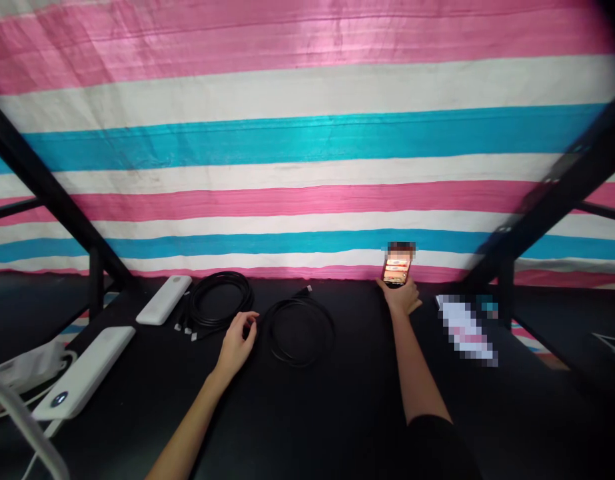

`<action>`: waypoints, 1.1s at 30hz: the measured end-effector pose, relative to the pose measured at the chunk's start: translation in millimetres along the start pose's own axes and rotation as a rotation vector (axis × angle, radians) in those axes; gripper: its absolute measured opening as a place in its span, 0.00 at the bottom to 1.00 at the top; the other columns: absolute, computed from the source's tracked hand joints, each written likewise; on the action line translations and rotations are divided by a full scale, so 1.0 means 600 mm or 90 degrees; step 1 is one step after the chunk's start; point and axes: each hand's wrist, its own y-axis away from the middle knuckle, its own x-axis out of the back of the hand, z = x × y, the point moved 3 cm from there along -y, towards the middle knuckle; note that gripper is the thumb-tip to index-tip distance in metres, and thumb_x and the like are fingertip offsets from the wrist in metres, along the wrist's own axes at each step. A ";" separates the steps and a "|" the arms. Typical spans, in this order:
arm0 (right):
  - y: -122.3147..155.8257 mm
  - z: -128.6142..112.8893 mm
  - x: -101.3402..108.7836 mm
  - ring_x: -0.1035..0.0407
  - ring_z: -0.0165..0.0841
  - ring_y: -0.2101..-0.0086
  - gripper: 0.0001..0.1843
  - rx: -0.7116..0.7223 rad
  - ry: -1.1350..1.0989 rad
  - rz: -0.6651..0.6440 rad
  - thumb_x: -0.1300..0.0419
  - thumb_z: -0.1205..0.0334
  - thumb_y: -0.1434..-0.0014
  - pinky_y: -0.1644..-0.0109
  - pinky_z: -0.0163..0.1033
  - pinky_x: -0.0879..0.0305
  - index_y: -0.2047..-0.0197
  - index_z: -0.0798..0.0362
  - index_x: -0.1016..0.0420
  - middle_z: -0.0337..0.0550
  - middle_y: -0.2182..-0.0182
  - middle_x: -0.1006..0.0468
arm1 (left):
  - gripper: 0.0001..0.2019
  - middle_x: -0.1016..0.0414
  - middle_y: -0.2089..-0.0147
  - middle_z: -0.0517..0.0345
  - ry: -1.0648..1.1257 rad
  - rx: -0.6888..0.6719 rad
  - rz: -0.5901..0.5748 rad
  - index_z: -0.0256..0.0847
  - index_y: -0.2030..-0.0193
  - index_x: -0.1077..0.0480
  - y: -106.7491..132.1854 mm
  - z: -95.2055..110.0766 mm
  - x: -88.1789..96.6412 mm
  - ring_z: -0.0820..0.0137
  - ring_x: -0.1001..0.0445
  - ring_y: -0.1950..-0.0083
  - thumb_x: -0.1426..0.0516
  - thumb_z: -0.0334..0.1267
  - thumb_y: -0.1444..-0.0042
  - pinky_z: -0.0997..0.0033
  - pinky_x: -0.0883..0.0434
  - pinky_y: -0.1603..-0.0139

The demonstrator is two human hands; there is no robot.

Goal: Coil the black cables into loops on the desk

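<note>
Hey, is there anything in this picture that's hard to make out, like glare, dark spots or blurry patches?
Head view: light glares off the upper pink stripe of the striped sheet; head view: the left black cable coil has little contrast against the dark table; head view: blocky pixelation hides the top of the phone and the white item at right.
</note>
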 end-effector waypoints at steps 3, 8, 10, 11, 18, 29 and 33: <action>0.012 -0.004 0.009 0.43 0.61 0.43 0.59 -0.008 -0.027 0.023 0.33 0.36 0.62 0.42 0.61 0.48 0.36 0.64 0.46 0.72 0.42 0.37 | 0.11 0.30 0.61 0.55 -0.014 -0.004 -0.004 0.42 0.55 0.31 -0.003 -0.001 -0.001 0.69 0.30 0.64 0.51 0.40 0.39 0.71 0.32 0.68; 0.061 -0.010 0.034 0.44 0.59 0.43 0.59 -0.024 -0.088 0.073 0.33 0.40 0.59 0.41 0.58 0.47 0.34 0.65 0.51 0.72 0.42 0.39 | 0.14 0.29 0.59 0.54 -0.047 -0.017 -0.023 0.44 0.51 0.31 -0.004 0.002 -0.005 0.65 0.30 0.59 0.49 0.45 0.40 0.63 0.31 0.57; 0.094 -0.014 0.043 0.43 0.57 0.43 0.49 -0.021 -0.110 0.068 0.37 0.44 0.51 0.41 0.57 0.47 0.35 0.64 0.49 0.69 0.43 0.38 | 0.17 0.28 0.58 0.54 -0.066 -0.024 -0.038 0.46 0.49 0.31 -0.002 0.004 -0.010 0.63 0.31 0.56 0.45 0.47 0.43 0.59 0.32 0.53; 0.114 -0.018 0.045 0.43 0.56 0.43 0.44 -0.017 -0.115 0.046 0.40 0.46 0.49 0.41 0.57 0.47 0.36 0.64 0.47 0.68 0.44 0.37 | 0.18 0.28 0.57 0.54 -0.074 -0.028 -0.045 0.46 0.48 0.31 0.000 0.005 -0.013 0.62 0.31 0.56 0.44 0.48 0.44 0.58 0.33 0.52; 0.311 -0.115 0.008 0.39 0.43 0.42 0.19 0.295 -0.178 -0.365 0.46 0.49 0.41 0.37 0.53 0.53 0.51 0.47 0.26 0.46 0.45 0.28 | 0.21 0.29 0.60 0.55 -0.094 -0.057 -0.061 0.44 0.45 0.33 0.006 0.004 -0.032 0.62 0.31 0.57 0.42 0.39 0.48 0.54 0.33 0.52; 0.342 -0.147 0.023 0.42 0.27 0.86 0.34 -0.005 -0.597 -0.575 0.33 0.39 0.58 0.69 0.40 0.35 0.55 0.57 0.21 0.27 0.90 0.38 | 0.14 0.27 0.55 0.52 -0.006 -0.113 0.049 0.37 0.54 0.31 -0.010 0.022 0.010 0.68 0.27 0.57 0.45 0.45 0.39 0.60 0.27 0.54; 0.322 -0.127 0.035 0.51 0.22 0.88 0.31 -0.046 -0.650 -0.532 0.31 0.38 0.61 0.70 0.38 0.35 0.63 0.57 0.19 0.23 0.93 0.47 | 0.14 0.29 0.52 0.51 0.017 -0.086 0.241 0.37 0.55 0.31 -0.001 0.025 0.065 0.65 0.29 0.51 0.46 0.46 0.39 0.55 0.29 0.49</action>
